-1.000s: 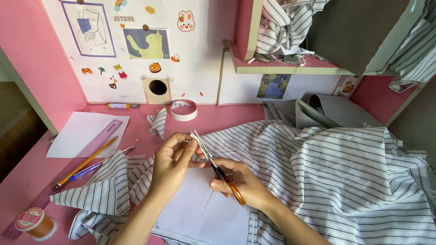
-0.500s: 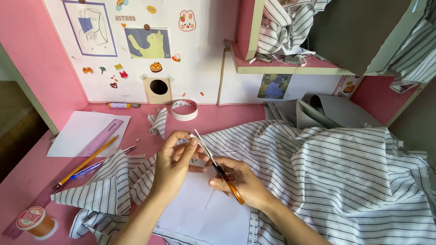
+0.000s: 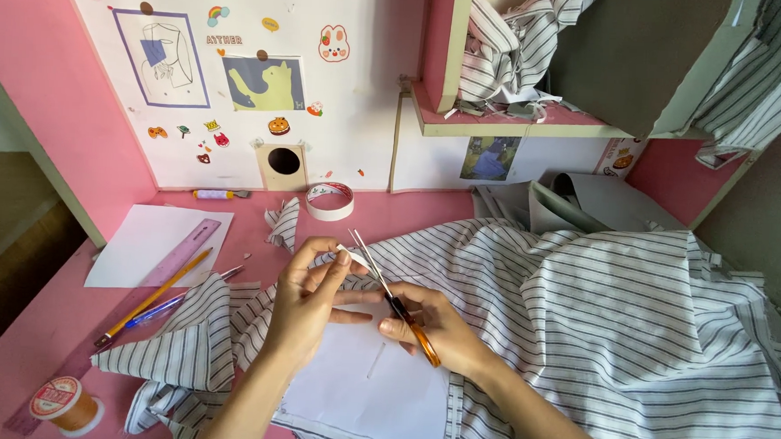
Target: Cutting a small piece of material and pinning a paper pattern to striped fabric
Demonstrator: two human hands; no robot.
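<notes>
Two hands, left hand [image 3: 303, 308] fingers pinching thin white paper strip [image 3: 351, 257], right hand [image 3: 434, 331] fingers clamped on orange-handled scissors [image 3: 393, 300], striped cloth [image 3: 631, 344]

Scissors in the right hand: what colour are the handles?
Orange; the scissors have translucent orange handles and plain metal blades, shown in the head view, held in the right hand.

Both forearms come up from the bottom edge and angle inward. The left hand [image 3: 303, 305] sits palm down, fingers spread, thumb and forefinger pinched together at the tips. The right hand [image 3: 438, 329] is curled closed in a grip (knuckles up), fingertips nearly meeting the left hand's.
</notes>
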